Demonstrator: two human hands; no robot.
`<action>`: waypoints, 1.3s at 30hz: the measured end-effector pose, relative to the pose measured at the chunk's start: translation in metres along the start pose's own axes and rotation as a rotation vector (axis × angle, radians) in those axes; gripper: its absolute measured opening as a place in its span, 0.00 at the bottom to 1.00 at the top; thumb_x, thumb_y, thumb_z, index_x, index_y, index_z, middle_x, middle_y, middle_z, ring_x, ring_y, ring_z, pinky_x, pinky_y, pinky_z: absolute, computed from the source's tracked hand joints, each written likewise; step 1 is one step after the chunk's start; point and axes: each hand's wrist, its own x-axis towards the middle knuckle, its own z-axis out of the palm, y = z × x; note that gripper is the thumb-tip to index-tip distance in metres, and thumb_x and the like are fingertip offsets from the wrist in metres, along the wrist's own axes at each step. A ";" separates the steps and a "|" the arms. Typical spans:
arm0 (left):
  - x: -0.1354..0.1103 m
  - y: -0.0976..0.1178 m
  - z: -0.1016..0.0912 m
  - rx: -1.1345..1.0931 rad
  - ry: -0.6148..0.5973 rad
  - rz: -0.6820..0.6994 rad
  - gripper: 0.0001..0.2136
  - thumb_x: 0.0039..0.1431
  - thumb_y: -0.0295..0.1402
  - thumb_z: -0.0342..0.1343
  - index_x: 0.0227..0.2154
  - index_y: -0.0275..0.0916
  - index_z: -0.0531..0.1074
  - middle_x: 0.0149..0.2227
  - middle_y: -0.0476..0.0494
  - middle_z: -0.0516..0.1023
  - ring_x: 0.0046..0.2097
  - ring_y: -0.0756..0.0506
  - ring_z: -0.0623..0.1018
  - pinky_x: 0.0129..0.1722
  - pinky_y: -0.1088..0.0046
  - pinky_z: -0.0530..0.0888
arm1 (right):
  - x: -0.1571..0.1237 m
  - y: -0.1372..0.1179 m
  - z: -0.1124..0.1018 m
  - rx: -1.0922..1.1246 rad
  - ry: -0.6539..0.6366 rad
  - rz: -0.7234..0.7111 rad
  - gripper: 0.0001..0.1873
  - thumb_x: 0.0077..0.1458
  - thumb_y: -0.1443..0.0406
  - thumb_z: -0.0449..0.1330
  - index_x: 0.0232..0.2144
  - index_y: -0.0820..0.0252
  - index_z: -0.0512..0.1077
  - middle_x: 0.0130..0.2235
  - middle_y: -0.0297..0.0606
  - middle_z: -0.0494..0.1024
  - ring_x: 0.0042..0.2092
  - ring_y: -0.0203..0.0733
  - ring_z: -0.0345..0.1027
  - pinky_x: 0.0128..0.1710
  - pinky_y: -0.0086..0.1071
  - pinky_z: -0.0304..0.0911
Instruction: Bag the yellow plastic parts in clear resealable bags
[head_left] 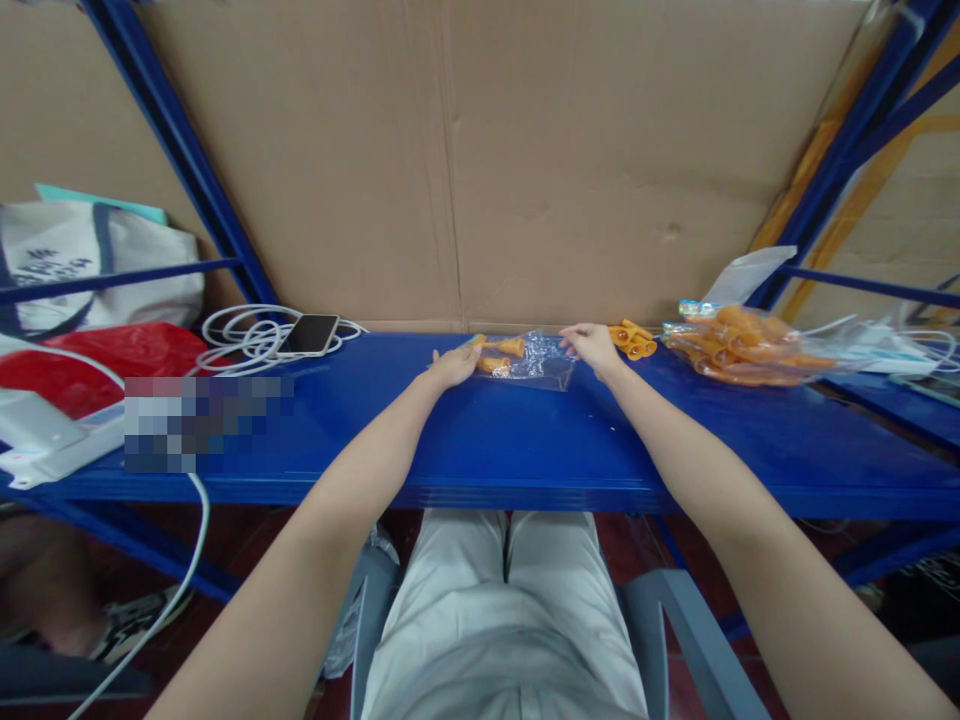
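Note:
A clear plastic bag [551, 365] lies on the blue tabletop with orange horn-shaped pieces [506, 348] inside its left part. At the bag's left end, my left hand [454, 367] is closed on the plastic, its fingertips beside the narrow ends of the pieces. My right hand [594, 345] is at the bag's upper right edge with curled fingers that seem to pinch the film. Just right of that hand sits a small pile of loose orange horn-shaped pieces [634, 340]. Farther right lies a larger clear bag [739, 345] full of similar orange pieces.
A phone [309, 335] and coiled white cable [240, 335] lie at the back left. A white power strip [45, 435] and red bag [105, 365] are at far left. Blue posts [180, 150] and a cardboard wall [450, 180] bound the blue table [525, 450].

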 end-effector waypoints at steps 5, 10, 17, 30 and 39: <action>-0.005 0.002 -0.005 0.105 0.051 -0.144 0.28 0.69 0.45 0.28 0.66 0.52 0.60 0.66 0.46 0.63 0.68 0.32 0.60 0.64 0.37 0.50 | 0.013 0.025 -0.032 -0.497 0.287 -0.179 0.18 0.55 0.73 0.53 0.45 0.67 0.77 0.52 0.51 0.76 0.55 0.50 0.70 0.57 0.40 0.62; -0.014 0.011 -0.012 0.166 0.042 -0.213 0.29 0.69 0.42 0.25 0.67 0.49 0.57 0.67 0.46 0.62 0.68 0.35 0.59 0.65 0.40 0.55 | 0.015 0.054 -0.046 -0.720 0.284 -0.150 0.29 0.55 0.70 0.54 0.60 0.67 0.66 0.67 0.55 0.58 0.68 0.58 0.51 0.64 0.56 0.49; -0.016 0.013 -0.013 0.166 0.023 -0.222 0.28 0.70 0.42 0.27 0.67 0.48 0.57 0.67 0.46 0.61 0.68 0.35 0.59 0.65 0.40 0.54 | 0.013 0.063 -0.045 -0.844 0.082 -0.003 0.34 0.56 0.69 0.52 0.66 0.61 0.58 0.69 0.52 0.55 0.69 0.60 0.46 0.63 0.68 0.38; -0.017 0.014 -0.014 0.146 0.037 -0.203 0.27 0.70 0.41 0.28 0.67 0.51 0.58 0.66 0.47 0.63 0.69 0.36 0.58 0.64 0.38 0.55 | 0.014 0.054 -0.041 -0.871 0.128 -0.017 0.20 0.60 0.68 0.48 0.50 0.62 0.73 0.55 0.52 0.73 0.56 0.56 0.67 0.55 0.54 0.55; -0.016 0.014 -0.015 0.139 0.026 -0.217 0.27 0.70 0.41 0.28 0.66 0.51 0.59 0.67 0.47 0.61 0.69 0.36 0.57 0.64 0.39 0.54 | 0.024 0.043 -0.030 -0.724 -0.052 -0.126 0.19 0.51 0.74 0.55 0.45 0.68 0.78 0.47 0.51 0.80 0.49 0.49 0.74 0.49 0.36 0.66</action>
